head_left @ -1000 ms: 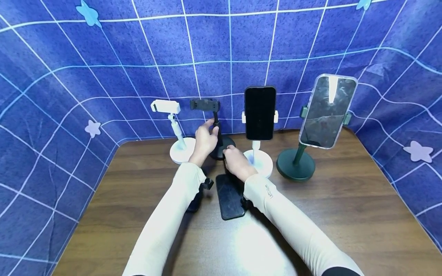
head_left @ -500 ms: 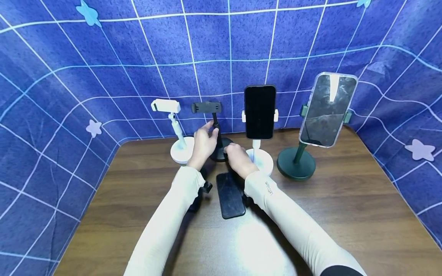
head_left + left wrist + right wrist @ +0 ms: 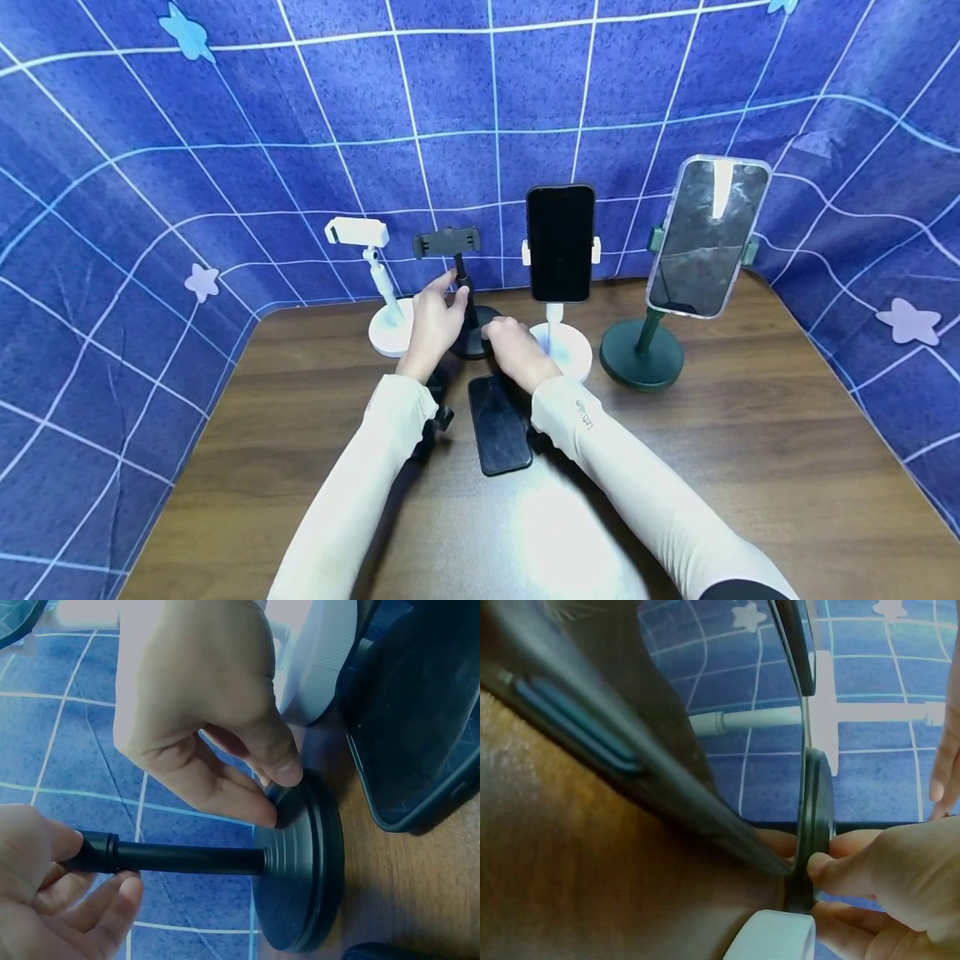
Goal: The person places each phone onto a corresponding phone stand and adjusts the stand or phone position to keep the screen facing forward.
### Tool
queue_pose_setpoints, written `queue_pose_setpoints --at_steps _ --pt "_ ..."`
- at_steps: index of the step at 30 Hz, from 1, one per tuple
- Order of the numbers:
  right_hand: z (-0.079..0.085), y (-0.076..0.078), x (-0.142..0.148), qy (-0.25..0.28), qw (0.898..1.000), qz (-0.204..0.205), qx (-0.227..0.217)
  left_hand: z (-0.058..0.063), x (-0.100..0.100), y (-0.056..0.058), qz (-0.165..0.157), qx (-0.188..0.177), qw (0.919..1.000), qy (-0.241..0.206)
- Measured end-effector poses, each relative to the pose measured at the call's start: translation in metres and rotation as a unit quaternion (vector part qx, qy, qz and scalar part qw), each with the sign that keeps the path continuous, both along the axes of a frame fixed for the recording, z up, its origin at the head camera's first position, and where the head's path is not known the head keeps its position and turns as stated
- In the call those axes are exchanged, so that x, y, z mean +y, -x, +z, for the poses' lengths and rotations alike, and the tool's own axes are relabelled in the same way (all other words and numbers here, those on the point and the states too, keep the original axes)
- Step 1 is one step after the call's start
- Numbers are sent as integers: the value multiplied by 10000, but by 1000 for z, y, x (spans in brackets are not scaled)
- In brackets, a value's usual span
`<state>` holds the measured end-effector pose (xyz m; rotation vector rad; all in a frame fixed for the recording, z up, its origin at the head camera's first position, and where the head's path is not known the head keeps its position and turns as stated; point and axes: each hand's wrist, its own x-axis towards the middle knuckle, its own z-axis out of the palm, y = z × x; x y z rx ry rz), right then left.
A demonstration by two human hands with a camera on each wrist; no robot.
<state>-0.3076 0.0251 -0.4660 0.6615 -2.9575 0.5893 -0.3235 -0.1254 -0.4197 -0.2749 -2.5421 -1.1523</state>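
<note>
A black phone stand (image 3: 474,332) with an unoccupied clamp (image 3: 447,242) on top is between both hands on the wooden table. My left hand (image 3: 437,321) holds its pole (image 3: 195,857), thumb and fingers round the collar in the left wrist view. With my right hand (image 3: 517,350) I pinch the rim of the round base (image 3: 300,877), which stands level. In the right wrist view the right thumb (image 3: 836,871) presses on that rim. A dark phone (image 3: 500,425) lies flat on the table just in front of the stand.
On the left is a white stand (image 3: 390,329) with no phone. To the right, a white stand (image 3: 566,354) bears a black phone (image 3: 560,243), and a green stand (image 3: 641,354) bears a clear-cased phone (image 3: 708,237). A blue gridded cloth (image 3: 450,100) hangs behind.
The black stand has slid slightly nearer to me, its clamp now lower in the head view. My left hand has come along with it; both hands keep their hold.
</note>
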Motion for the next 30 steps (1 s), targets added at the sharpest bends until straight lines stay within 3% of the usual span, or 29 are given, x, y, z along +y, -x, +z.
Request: queue_pose_setpoints --at_steps 13,21,30 --pt "0 -7 7 105 9988 480 70 2 -4 -21 1 23 10000 64" --pt "1 -11 5 68 9986 524 -10 -3 -6 -26 -24 412 9991 51" --pt "-2 -13 5 -56 9975 692 96 -3 -12 -32 -125 324 9994 28"
